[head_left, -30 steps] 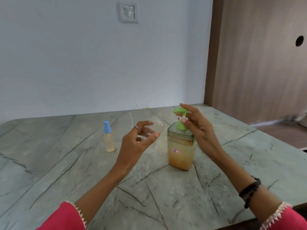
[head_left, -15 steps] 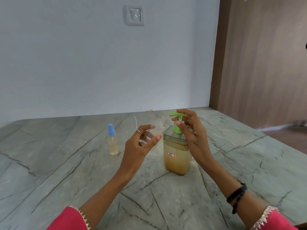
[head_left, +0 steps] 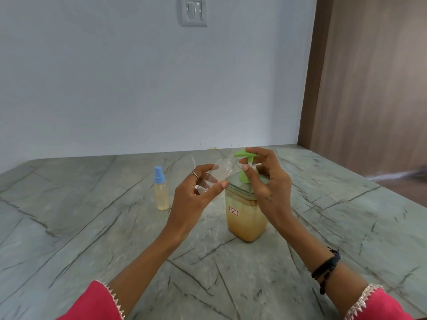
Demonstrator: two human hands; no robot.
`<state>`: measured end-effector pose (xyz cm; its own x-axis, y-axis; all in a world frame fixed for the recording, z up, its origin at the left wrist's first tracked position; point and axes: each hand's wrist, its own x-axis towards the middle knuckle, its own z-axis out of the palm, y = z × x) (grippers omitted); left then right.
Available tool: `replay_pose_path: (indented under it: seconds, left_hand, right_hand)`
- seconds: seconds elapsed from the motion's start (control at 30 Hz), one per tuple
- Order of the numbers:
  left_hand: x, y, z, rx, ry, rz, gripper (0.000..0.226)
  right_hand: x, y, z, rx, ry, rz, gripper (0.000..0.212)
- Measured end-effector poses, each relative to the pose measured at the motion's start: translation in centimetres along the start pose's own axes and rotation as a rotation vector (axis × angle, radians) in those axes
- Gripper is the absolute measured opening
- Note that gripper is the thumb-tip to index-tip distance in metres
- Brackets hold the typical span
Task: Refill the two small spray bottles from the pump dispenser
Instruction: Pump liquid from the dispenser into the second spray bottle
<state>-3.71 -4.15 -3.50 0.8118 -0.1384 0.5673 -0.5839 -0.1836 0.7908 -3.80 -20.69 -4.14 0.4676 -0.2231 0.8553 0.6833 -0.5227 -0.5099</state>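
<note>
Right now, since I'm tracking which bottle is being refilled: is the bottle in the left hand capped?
No: the clear bottle that the left hand holds shows an open threaded neck, tilted toward the green pump nozzle.

The light is soft and even, like daylight, and the room looks bright. The pale wall (head_left: 115, 88) has no strong shadows on it. Only faint, fuzzy shadows lie on the stone counter (head_left: 346, 215) close to the pump dispenser (head_left: 246, 213). Nothing shines or glares. The middle around the dispenser looks fairly sharp. Far to the right of the dispenser, the floor edge is smeared and blurry. The counter's back edge bends because the lens is wide.
</note>
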Motion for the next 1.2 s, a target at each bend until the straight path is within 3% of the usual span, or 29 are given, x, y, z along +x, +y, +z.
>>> replay_pose_path:
  seconds: [0.33,0.57,1.2]
  left_hand:
    - [0.2,0.5,-0.1,0.007,-0.022,-0.022,0.037]
    - [0.6,0.1,-0.3,0.033,-0.028,-0.032,0.040]
    - [0.2,1.2,-0.4,0.005,-0.041,-0.097,0.043]
  right_hand:
    - [0.7,0.5,-0.1,0.007,-0.022,-0.100,0.025]
    - [1.4,0.6,-0.4,0.144,-0.173,-0.066,0.029]
    - [1.5,0.5,0.4,0.309,-0.074,-0.103,0.024]
